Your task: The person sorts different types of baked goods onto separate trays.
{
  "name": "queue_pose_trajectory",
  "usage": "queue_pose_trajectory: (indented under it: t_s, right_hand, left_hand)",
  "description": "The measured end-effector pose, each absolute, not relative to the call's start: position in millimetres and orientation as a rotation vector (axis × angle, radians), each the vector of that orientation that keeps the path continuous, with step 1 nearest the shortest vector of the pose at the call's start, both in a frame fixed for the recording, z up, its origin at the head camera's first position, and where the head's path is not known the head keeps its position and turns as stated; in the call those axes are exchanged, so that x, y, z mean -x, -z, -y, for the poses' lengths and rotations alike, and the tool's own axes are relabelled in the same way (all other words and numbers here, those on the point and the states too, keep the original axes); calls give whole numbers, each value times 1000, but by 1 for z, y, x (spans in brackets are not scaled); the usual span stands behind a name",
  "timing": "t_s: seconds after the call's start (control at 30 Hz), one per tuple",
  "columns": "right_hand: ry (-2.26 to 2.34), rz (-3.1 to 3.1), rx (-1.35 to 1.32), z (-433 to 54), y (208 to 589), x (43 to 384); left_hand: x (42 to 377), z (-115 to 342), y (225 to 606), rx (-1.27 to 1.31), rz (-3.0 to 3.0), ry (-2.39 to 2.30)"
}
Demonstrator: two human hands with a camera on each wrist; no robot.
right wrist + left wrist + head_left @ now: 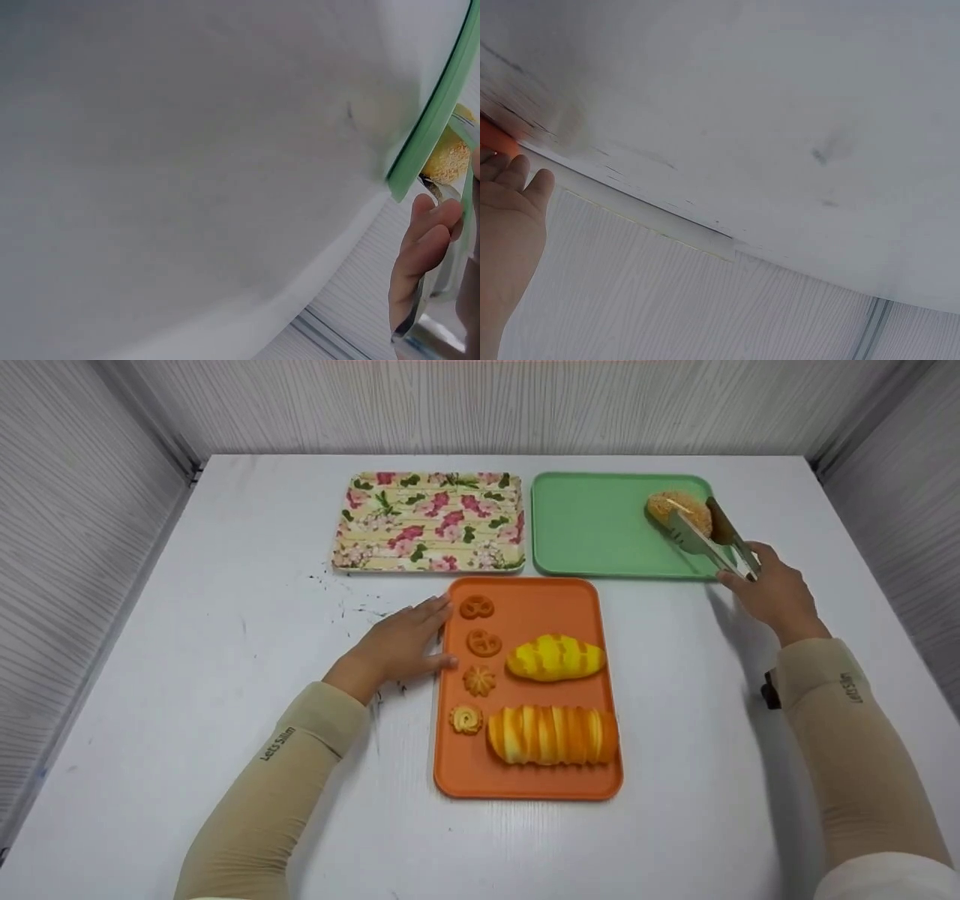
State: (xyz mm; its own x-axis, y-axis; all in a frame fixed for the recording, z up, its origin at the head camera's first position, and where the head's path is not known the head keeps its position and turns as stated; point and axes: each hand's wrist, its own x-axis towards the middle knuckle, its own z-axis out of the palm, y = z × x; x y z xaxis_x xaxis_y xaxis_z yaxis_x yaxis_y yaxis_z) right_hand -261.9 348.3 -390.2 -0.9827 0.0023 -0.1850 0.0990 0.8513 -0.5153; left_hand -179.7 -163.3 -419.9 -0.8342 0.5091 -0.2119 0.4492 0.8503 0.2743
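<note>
My right hand [776,589] grips metal tongs [701,540], whose jaws stand on either side of a round seeded bun [679,508]. The bun is over the right part of the green tray [600,525]. In the right wrist view the tongs [431,334] and the seeded bun [448,159] show at the right edge. My left hand [397,641] rests at the left rim of the orange tray [525,780], fingers straight. On that tray are a yellow bread roll [555,658], a striped loaf [553,735] and a column of several small cookies [480,681].
A flower-patterned tray [435,521] lies at the back, left of the green one. Wood-grain panels [487,409] wall the white table [187,660] at the back and both sides. Dark scuff marks lie left of the orange tray.
</note>
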Motion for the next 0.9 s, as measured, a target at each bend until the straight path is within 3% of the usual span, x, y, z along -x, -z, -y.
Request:
queue_pose_trajectory:
  t_s: [0.9]
  right_hand:
    - [934, -2943, 58, -352, 377, 245]
  left_hand:
    - [180, 163, 420, -717, -2750, -306]
